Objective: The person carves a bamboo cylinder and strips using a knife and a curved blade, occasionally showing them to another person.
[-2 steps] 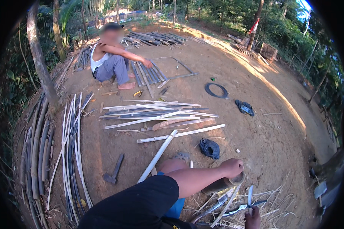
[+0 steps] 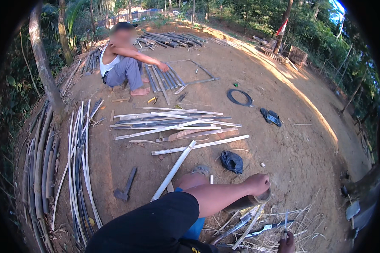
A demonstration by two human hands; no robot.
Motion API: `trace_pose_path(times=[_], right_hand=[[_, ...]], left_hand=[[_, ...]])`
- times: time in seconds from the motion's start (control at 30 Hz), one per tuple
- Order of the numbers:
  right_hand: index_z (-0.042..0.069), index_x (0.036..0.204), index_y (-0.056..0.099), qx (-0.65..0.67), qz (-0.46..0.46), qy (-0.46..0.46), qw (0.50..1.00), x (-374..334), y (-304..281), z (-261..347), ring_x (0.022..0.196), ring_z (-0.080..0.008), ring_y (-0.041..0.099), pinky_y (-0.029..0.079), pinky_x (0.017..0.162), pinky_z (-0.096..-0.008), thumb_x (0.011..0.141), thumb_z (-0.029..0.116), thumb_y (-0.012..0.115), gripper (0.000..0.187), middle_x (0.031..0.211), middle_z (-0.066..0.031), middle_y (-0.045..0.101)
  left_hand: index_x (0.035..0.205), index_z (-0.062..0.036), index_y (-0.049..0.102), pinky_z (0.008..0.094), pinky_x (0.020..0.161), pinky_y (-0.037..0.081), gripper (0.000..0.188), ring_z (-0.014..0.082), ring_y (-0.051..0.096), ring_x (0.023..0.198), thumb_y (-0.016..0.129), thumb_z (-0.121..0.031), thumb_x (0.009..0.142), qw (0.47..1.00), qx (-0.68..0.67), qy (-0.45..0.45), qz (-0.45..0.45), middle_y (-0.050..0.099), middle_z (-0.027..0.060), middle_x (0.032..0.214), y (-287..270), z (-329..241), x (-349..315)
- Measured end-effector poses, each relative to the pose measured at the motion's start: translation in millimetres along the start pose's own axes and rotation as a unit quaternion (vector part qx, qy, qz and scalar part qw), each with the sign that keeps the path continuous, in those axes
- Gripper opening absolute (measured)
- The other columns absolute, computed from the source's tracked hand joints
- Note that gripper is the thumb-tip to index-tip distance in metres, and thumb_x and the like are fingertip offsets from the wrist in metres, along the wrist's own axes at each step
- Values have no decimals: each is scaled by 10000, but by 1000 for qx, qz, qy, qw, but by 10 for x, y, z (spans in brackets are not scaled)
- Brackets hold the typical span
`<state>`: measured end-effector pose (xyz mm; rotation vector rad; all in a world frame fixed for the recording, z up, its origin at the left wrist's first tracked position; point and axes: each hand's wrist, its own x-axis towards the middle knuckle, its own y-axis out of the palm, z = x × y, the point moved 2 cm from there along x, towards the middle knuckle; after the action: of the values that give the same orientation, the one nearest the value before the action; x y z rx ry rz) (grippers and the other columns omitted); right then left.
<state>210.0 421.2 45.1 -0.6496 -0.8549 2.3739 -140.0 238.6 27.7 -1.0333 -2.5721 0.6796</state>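
Observation:
My left hand (image 2: 258, 184) is closed in a fist above the open end of a thick bamboo tube (image 2: 264, 197). Whatever its fingers may hold is hidden. At the lower edge, my right hand (image 2: 286, 243) grips a knife (image 2: 286, 223) by the handle, its thin blade pointing away from me. Just left of the knife, a black and white strip-like object (image 2: 266, 228) lies among pale shavings (image 2: 306, 217). A split bamboo strip (image 2: 249, 225) leans near the tube.
A hammer (image 2: 126, 184) lies to the left. Cut bamboo slats (image 2: 181, 122) and a black plastic bag (image 2: 231, 162) lie ahead. Another person (image 2: 124, 63) squats at a slatted frame (image 2: 162, 78). Coiled wire (image 2: 239, 97) and sandals (image 2: 270, 117) are farther right.
My right hand has shifted a little to the right with the knife, whose blade is now blurred. My left hand stays almost in place over the bamboo tube.

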Motion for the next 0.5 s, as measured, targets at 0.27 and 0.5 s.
trace_pose_path(times=[0.27,0.5], right_hand=[[-19,1496,459,-212,-79,136,965,-605,-358,-582,1368,-465,484,402,1120,-501,931,560,623,825,1468,-320,503],[-10,1526,412,-210,-65,189,957,-768,-180,127,1384,-478,460,368,1153,-495,957,548,544,808,1502,-305,472]], left_hand=[[1014,-51,684,495,877,520,305,394,661,1022,590,-330,932,1000,-7,10,14,700,191,1060,76,-56,33],[1013,-49,729,500,889,543,314,397,687,1034,584,-299,891,1000,-8,-7,-1,721,207,1071,-11,-33,12]])
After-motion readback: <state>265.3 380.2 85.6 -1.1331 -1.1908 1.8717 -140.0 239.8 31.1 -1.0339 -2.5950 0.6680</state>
